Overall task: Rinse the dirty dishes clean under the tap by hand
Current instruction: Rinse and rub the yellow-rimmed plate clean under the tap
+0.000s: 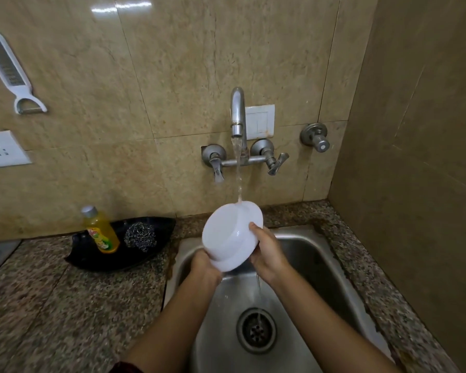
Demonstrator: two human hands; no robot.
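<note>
We are holding 1 white bowl [230,232] over the sink [311,254], directly below the tap [237,114]. Its base is turned toward us and its mouth is facing the wall, so the stream [238,173] is striking the upper outer edge and sheeting down the outside. We are tilting it this way, in our judgement, so that runoff is dropping from the lower rim into the basin toward the drain [256,329] rather than pooling. The right hand [267,251] is gripping the right side of the rim with its fingers curling round it, which is fixing the tilt. The left hand [203,267] is supporting the lower-left rim from beneath; its fingers are hidden behind the bowl, so we cannot tell how they are curling. We are using 2 opposed holds because a wet, smooth bowl is likely to twist under the flow. Both hands are sitting below the impact point, leaving that surface exposed. The inside is facing away, so we cannot judge its cleanliness. The soap bottle [100,230] and scrubber [140,236] are resting on a black tray [156,258] left of the sink, near enough to reach.
</note>
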